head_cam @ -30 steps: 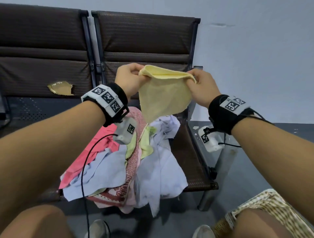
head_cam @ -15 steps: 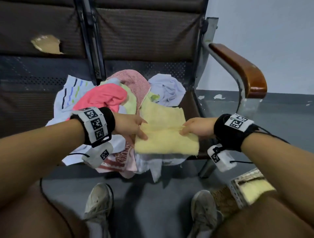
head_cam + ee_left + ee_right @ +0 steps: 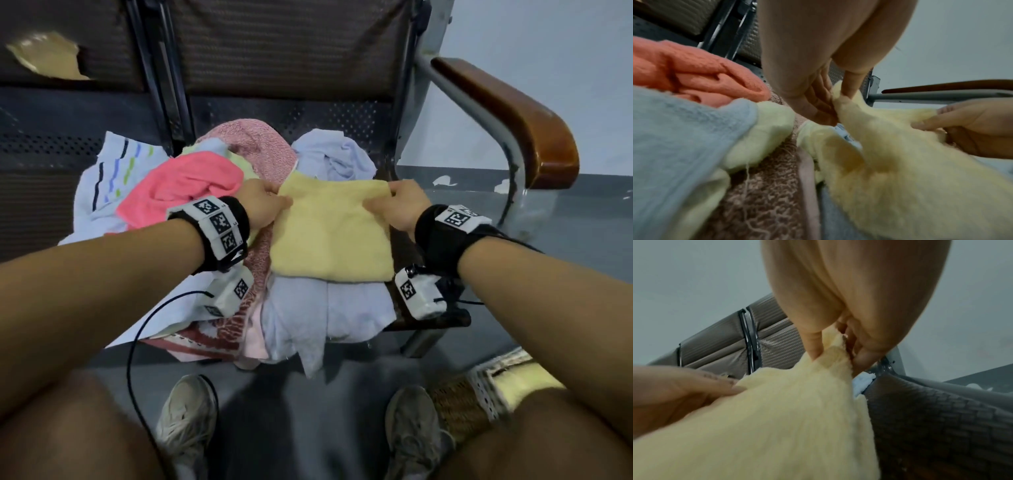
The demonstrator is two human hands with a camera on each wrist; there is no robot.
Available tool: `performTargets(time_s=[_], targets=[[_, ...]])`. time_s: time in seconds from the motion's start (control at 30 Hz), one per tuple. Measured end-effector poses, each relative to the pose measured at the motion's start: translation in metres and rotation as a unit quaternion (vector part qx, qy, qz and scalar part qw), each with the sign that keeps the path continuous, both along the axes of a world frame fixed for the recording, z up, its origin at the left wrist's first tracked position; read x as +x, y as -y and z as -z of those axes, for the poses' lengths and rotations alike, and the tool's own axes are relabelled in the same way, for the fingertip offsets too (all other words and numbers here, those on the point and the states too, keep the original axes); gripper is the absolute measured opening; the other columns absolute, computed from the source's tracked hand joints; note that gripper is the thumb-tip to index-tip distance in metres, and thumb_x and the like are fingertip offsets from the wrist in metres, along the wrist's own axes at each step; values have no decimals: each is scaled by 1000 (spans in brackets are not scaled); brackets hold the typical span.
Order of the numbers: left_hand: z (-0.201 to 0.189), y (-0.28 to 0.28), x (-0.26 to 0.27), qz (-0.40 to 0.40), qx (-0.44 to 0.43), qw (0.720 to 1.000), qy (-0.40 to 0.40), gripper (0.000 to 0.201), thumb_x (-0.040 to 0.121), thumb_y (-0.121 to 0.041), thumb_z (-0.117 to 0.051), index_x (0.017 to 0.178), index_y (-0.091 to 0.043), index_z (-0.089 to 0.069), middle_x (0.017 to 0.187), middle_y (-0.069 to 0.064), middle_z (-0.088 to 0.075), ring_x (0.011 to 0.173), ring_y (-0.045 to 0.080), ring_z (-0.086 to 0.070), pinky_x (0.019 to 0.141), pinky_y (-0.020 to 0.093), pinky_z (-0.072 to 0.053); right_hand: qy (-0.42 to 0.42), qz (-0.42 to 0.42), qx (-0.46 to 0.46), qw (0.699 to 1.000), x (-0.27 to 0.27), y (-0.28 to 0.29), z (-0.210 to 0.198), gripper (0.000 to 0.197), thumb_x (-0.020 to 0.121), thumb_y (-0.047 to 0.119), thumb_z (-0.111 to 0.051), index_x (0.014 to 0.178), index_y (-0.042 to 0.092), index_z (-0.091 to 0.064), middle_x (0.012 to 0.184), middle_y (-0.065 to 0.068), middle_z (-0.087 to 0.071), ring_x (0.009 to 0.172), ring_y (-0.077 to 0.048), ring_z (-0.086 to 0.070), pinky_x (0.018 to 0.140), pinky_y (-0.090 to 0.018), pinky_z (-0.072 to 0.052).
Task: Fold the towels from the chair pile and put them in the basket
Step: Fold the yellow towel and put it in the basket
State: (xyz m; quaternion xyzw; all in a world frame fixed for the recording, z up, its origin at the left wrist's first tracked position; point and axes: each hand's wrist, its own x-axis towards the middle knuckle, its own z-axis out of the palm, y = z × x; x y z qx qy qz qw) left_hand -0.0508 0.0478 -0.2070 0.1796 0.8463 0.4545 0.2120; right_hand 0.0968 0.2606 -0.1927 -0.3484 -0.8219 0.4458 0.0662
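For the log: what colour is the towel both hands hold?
Pale yellow towel; head view shows it best.

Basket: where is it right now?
In the head view the basket sits on the floor at lower right, beside the person's right shoe and partly hidden by the right leg, below the chair's front edge.

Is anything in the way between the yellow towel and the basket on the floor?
Nothing visible blocks it. The yellow towel lies on the pile, pinched at its far corners by the left hand and right hand. The basket sits low beside the right knee, partly hidden by it.
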Motion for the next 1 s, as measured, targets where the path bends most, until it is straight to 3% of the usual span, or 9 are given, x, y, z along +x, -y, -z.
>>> performTargets(time_s=[0.17, 0.23, 0.33, 0.4, 0.5, 0.63, 0.77, 0.87, 1.0], targets=[[15, -13, -1, -39, -32, 998, -49, 46, 83, -30, -73, 125, -18, -59, 105, 3, -67, 88, 23, -65, 81, 32, -53, 0, 8, 60, 998, -14, 3, 12, 32, 91, 20, -60, 121, 10, -66, 118, -8, -70, 111, -24, -64, 102, -41, -50], [17, -8, 9, -30, -12, 996, -86, 38, 81, -25, -75, 116, -19, -62, 100, -1, -66, 86, 21, -63, 79, 29, -50, -7, -10, 101, 995, -9, 8, 10, 40, 92, 21, -62, 131, 13, -60, 125, -4, -66, 117, -20, -60, 105, -33, -45], [15, 7, 23, 78, 11, 995, -68, 15, 81, -20, -77, 94, -19, -70, 92, 0, -71, 86, 21, -67, 82, 31, -52, 0, -111, 167, 980, 11, 22, 8, 21, 92, 25, -62, 110, 20, -73, 109, 3, -72, 102, -14, -65, 98, -31, -50], [14, 19, 32, 175, -10, 984, -28, 27, 78, -26, -82, 102, -20, -72, 99, -3, -71, 94, 16, -67, 92, 30, -52, 52, -213, 165, 962, 27, 31, 9, 20, 91, 36, -65, 105, 25, -75, 106, 8, -73, 100, -10, -66, 97, -30, -51], [20, 34, 41, 249, -119, 956, -98, 58, 72, -30, -85, 126, -26, -62, 114, -9, -62, 104, 11, -59, 93, 23, -44, 127, -301, 184, 927, 43, 33, 15, 55, 86, 48, -70, 134, 23, -60, 136, 6, -61, 125, -15, -55, 104, -23, -39], [24, 38, 47, 222, -120, 949, -187, 47, 80, -13, -73, 126, -17, -64, 117, 6, -68, 108, 24, -62, 91, 28, -46, 175, -329, 237, 897, 49, 28, 20, 74, 88, 38, -71, 152, 19, -40, 152, -4, -47, 137, -24, -45, 113, -30, -34], [15, 35, 46, 180, -92, 959, -198, 21, 84, -21, -68, 105, -20, -68, 92, 2, -68, 85, 20, -60, 69, 27, -39, 100, -305, 266, 909, 51, 27, 17, 27, 92, 18, -56, 117, 17, -67, 110, -7, -71, 106, -32, -62, 89, -36, -47], [7, 37, 42, 156, -58, 976, -143, 11, 82, -29, -70, 78, -25, -61, 71, -6, -58, 68, 14, -54, 57, 28, -34, 48, -270, 232, 933, 57, 23, 3, 13, 87, 25, -56, 94, 22, -67, 90, -1, -69, 88, -25, -63, 76, -34, -48], [-1, 32, 42, 89, 40, 995, -10, 39, 72, -40, -62, 89, -6, -70, 86, 10, -69, 81, 27, -63, 74, 38, -48, -4, -193, 56, 980, 59, 20, -8, 15, 72, 35, -54, 65, 22, -55, 65, 6, -52, 63, -14, -48, 61, -32, -38]])
